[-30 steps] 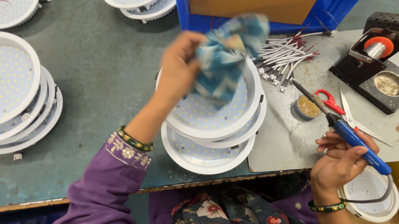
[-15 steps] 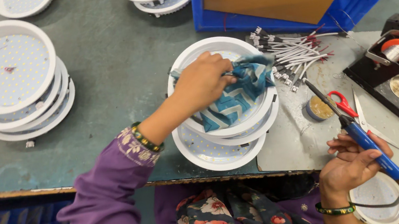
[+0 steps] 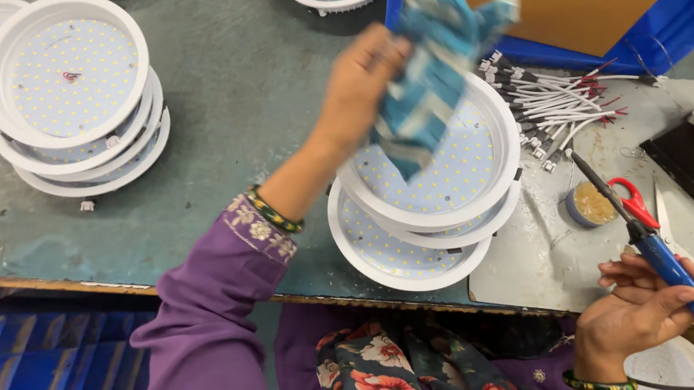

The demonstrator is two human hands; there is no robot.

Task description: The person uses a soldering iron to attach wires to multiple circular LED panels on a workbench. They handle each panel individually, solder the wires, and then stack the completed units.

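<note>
L hand (image 3: pixel 362 80) fingers closed round a blue patterned cloth (image 3: pixel 436 56), blurred, lifted clear above the top light panel (image 3: pixel 443 168) of a stack just below the fingers. R hand (image 3: pixel 644 312) fingers wrapped round a blue-handled soldering iron (image 3: pixel 659 255), tip pointing up-left twd a small tin (image 3: pixel 591 204) w/ red scissors (image 3: pixel 635 201) beside it.

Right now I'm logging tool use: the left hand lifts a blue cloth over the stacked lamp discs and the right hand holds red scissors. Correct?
Not quite. In the head view the right hand holds a blue-handled soldering iron; the red scissors lie on the table. The rest stands.
</note>
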